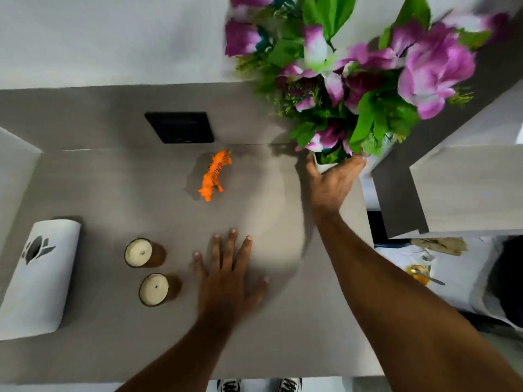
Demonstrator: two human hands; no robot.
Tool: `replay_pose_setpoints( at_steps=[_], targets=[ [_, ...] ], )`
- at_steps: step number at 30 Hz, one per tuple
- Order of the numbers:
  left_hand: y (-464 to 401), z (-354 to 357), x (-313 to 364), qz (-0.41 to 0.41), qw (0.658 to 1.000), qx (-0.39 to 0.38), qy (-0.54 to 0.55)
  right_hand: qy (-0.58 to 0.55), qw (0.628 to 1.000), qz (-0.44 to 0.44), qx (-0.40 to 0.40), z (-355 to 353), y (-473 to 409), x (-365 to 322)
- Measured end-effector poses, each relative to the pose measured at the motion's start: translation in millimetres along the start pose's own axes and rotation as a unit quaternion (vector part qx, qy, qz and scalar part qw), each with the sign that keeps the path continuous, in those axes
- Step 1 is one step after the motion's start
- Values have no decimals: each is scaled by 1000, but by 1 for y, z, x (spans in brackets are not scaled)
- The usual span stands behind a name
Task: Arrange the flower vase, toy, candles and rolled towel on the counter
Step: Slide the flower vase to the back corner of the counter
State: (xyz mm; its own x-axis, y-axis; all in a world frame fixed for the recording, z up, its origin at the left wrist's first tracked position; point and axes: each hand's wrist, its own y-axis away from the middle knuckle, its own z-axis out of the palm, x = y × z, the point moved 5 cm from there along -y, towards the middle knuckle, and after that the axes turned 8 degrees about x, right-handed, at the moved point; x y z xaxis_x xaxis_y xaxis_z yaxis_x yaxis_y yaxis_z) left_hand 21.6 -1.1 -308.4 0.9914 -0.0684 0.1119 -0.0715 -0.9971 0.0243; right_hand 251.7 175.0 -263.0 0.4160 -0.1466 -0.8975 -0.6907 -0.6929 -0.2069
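Note:
A white vase (325, 164) of purple flowers (368, 72) stands at the far right of the grey counter (141, 340). My right hand (329, 183) is wrapped around the vase's rim. An orange toy tiger (214, 175) stands mid-counter, left of the vase. Two candles in amber glass sit near the front left, one (139, 252) behind the other (155, 289). A white rolled towel (38, 275) with a dark leaf print lies at the far left. My left hand (229, 278) rests flat on the counter, fingers spread, just right of the candles.
A black square panel (181, 127) is set in the back wall above the counter. A grey cabinet block (452, 188) juts out at the right. Beyond the right edge, lower down, a white surface holds a spoon (427, 277) and scraps. Shoes (259, 385) show below the front edge.

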Motion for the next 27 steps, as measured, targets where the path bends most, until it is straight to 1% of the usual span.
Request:
replay_pose_setpoints(
  at_steps=[1, 3, 5, 6, 8, 10, 11, 13, 15, 16, 17, 19, 22, 27],
  targets=[
    [0, 0, 0, 2, 1000, -5, -2, -11, 1000, 14, 2, 4, -3, 1],
    [-1, 2, -1, 4, 1000, -9, -8, -5, 1000, 13, -5, 9, -5, 6],
    [-3, 3, -2, 6, 1000, -6, -11, 25, 999, 5, -48, 17, -4, 15],
    [-5, 3, -2, 8, 1000, -5, -11, 29, 998, 13, -56, 19, -4, 18],
    [-6, 4, -2, 5, 1000, -5, -9, 20, 999, 32, -30, 19, -6, 19],
    [-6, 3, -2, 3, 1000, 0, -2, 15, 1000, 3, 0, 15, -4, 12],
    [-6, 3, -2, 3, 1000, 6, 1, 7, 1000, -11, 1, 13, 0, 9],
    [-7, 2, -3, 2, 1000, 21, 6, -26, 999, -21, 10, 4, 10, 7],
    [-8, 2, -4, -4, 999, 34, 8, -59, 996, -45, 50, -12, 29, 7],
    [-9, 3, -4, -6, 999, 34, 10, -75, 994, -52, 56, -18, 43, 10],
    [-11, 5, -2, -7, 999, 29, 13, -91, 993, -53, 45, -24, 59, 13],
    [-8, 6, 3, -11, 1000, 18, 22, -109, 992, -61, -17, -31, 95, 17],
    [9, 6, -3, -10, 999, 22, 25, -90, 986, -95, -108, -29, 126, 18],
    [56, 9, -34, 8, 999, 34, 32, -95, 963, -88, -236, 16, 146, -9]
  ],
)
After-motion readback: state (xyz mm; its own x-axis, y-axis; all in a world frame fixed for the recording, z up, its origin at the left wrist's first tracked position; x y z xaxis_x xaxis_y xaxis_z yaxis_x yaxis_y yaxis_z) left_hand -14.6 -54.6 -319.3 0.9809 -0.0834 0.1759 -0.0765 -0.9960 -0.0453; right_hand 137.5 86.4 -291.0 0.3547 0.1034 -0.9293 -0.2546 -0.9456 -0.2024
